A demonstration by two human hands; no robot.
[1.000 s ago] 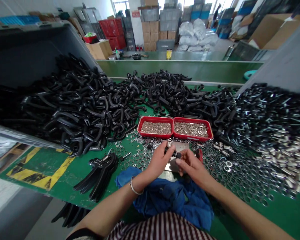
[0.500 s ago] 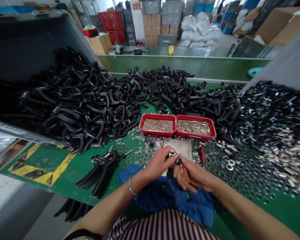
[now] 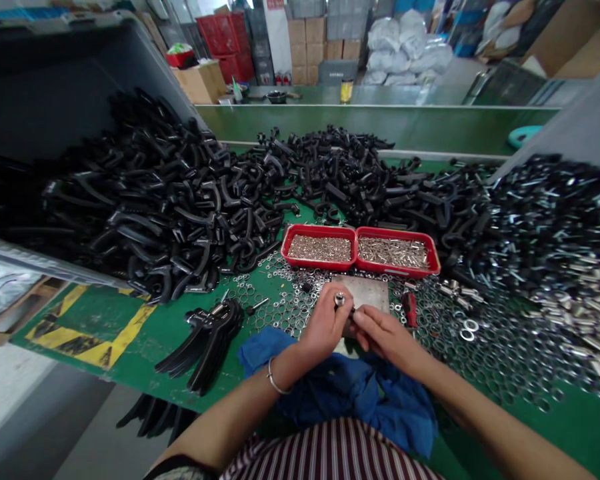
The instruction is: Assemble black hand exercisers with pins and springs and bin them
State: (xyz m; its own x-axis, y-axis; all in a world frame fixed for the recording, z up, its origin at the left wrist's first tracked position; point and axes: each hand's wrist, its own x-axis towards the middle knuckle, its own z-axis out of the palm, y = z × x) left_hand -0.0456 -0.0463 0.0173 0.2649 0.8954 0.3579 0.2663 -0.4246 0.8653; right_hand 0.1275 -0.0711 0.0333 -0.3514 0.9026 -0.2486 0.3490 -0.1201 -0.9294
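Observation:
My left hand (image 3: pixel 326 321) is closed around a small part with a shiny metal end (image 3: pixel 339 299) showing above the fingers; most of it is hidden in the grip. Against it, my right hand (image 3: pixel 383 337) has thumb and fingers pinched together on a small dark piece (image 3: pixel 353 311), too covered to name. Both hands meet over the near edge of a flat metal plate (image 3: pixel 367 291). Beneath the wrists lies a crumpled blue cloth (image 3: pixel 350 393). To the right of the plate is a red-handled tool (image 3: pixel 409 309).
Two red trays (image 3: pixel 320 265) of small metal pins stand beyond the plate. Loose metal rings (image 3: pixel 500 360) spread on both sides. Black curved handles (image 3: pixel 180 193) spill from a grey bin (image 3: pixel 153 73); several lie near left (image 3: pixel 210 340). Metal sleeves (image 3: pixel 570 300) and black-headed bolts (image 3: pixel 550 207) heap at right.
The fingers of my right hand, partly spread before, have curled in to a pinch against the left hand's part. My left hand has turned slightly and risen. The whole view has shifted a little.

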